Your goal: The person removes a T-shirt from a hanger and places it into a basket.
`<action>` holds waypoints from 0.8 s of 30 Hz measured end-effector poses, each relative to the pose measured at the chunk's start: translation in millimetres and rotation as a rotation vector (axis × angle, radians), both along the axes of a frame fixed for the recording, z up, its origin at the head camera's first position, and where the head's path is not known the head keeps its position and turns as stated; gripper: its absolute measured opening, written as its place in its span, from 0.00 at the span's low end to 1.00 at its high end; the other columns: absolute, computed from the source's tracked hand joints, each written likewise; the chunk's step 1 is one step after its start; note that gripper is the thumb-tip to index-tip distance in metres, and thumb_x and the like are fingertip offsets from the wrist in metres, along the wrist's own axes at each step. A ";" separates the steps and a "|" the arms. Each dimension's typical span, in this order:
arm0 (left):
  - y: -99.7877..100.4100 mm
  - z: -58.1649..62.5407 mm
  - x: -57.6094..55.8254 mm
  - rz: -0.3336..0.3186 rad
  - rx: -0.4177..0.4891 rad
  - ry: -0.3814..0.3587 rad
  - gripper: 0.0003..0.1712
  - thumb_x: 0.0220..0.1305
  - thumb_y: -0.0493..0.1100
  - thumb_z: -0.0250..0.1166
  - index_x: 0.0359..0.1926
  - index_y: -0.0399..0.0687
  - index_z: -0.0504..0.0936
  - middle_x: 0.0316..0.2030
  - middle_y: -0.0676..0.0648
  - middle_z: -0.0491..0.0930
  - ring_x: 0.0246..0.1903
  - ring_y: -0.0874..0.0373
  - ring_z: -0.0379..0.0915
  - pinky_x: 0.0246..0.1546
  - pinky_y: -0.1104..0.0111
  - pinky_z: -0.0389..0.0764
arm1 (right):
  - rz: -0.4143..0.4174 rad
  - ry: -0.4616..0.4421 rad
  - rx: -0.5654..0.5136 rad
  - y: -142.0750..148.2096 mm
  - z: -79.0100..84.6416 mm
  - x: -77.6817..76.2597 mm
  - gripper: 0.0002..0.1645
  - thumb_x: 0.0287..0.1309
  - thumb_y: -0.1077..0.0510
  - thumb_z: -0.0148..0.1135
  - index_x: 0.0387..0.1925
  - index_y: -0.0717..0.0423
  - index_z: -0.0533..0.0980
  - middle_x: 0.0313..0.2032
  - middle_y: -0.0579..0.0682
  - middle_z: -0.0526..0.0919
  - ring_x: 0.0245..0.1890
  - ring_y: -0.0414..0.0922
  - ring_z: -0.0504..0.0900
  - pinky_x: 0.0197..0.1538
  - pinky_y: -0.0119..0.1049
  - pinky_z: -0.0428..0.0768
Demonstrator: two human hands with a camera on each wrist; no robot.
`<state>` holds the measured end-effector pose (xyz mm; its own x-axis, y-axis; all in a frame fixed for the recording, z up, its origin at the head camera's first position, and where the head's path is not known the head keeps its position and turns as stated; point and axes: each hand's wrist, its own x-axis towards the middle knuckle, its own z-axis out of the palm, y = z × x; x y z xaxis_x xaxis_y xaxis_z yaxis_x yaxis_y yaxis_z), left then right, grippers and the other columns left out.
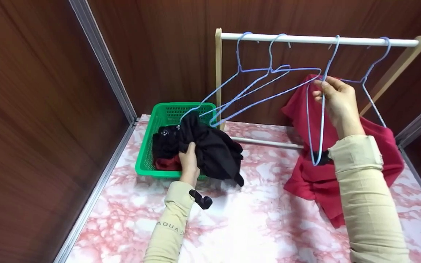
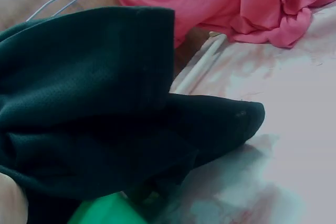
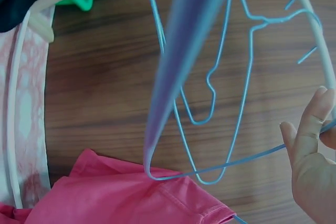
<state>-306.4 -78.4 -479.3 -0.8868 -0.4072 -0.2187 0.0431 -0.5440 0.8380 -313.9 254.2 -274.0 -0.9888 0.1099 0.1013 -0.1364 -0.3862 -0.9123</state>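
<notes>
A black garment (image 1: 217, 149) is gripped by my left hand (image 1: 189, 162) at the right side of the green basket (image 1: 145, 173). In the left wrist view the dark cloth (image 2: 84, 66) fills much of the picture, with only a fingertip at the lower left edge. My right hand (image 1: 340, 104) pinches a blue wire hanger (image 1: 322, 120) just below its hook, which is on the rail. Up close in the right wrist view, fingers (image 3: 310, 124) hold the hanger's wire. Behind this hanger, a red garment (image 1: 305, 179) hangs from another hanger (image 1: 375, 102).
A white clothes rail (image 1: 305, 39) on wooden legs carries two more bare blue hangers (image 1: 225, 83) at its left, tilted toward the basket. Black and dark red clothes (image 1: 165, 146) lie inside the basket. Brown wood panels (image 1: 159, 47) enclose the marbled surface (image 1: 250, 226).
</notes>
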 end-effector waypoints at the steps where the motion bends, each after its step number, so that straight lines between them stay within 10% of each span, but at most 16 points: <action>1: -2.3 2.0 -0.8 0.015 0.021 0.001 0.33 0.62 0.38 0.53 0.69 0.42 0.59 0.66 0.41 0.65 0.61 0.51 0.66 0.64 0.64 0.67 | -0.001 0.000 0.007 -0.2 -0.4 0.3 0.34 0.64 0.67 0.50 0.67 0.71 0.50 0.28 0.46 0.86 0.19 0.39 0.79 0.25 0.25 0.78; 9: -28.0 18.7 -6.7 0.102 0.257 0.052 0.33 0.63 0.35 0.49 0.69 0.44 0.55 0.63 0.42 0.66 0.55 0.53 0.69 0.59 0.66 0.72 | 0.045 -0.013 -0.001 1.5 -3.0 2.3 0.35 0.65 0.66 0.49 0.69 0.67 0.48 0.29 0.45 0.86 0.21 0.40 0.82 0.27 0.26 0.80; 15: -46.5 28.6 -12.3 0.163 0.344 0.228 0.23 0.58 0.25 0.48 0.52 0.46 0.72 0.39 0.55 0.80 0.35 0.64 0.78 0.40 0.74 0.80 | 0.079 -0.068 0.018 5.7 -3.3 5.4 0.41 0.64 0.63 0.51 0.72 0.64 0.44 0.29 0.46 0.84 0.23 0.41 0.83 0.32 0.27 0.82; 24: -75.3 37.0 -18.2 0.349 0.205 0.330 0.20 0.56 0.20 0.53 0.42 0.46 0.72 0.32 0.59 0.81 0.34 0.67 0.78 0.41 0.74 0.80 | 0.061 -0.088 0.127 11.6 -7.4 7.7 0.40 0.64 0.59 0.54 0.71 0.64 0.47 0.32 0.42 0.80 0.29 0.36 0.84 0.37 0.23 0.81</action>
